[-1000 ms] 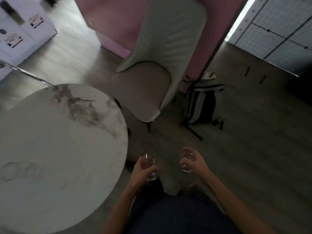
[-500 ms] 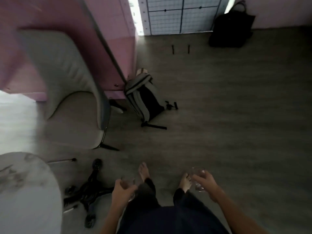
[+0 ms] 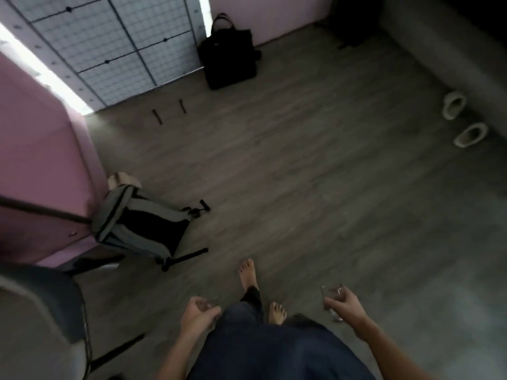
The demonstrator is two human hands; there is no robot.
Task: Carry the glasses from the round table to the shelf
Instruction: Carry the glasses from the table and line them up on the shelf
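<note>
Head view, looking down: we walk barefoot across a wooden floor (image 3: 301, 187). Our left hand (image 3: 199, 314) grips one glass (image 3: 210, 299), our right hand (image 3: 344, 304) another glass (image 3: 330, 293). The round table, visible a moment ago, is gone, so carrying is underway; no shelf shows yet.

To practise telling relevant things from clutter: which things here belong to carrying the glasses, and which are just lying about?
Job in hand: left glass in the left hand; right glass in the right hand.

Lying about: backpack, black bag, slippers, chair.
</note>
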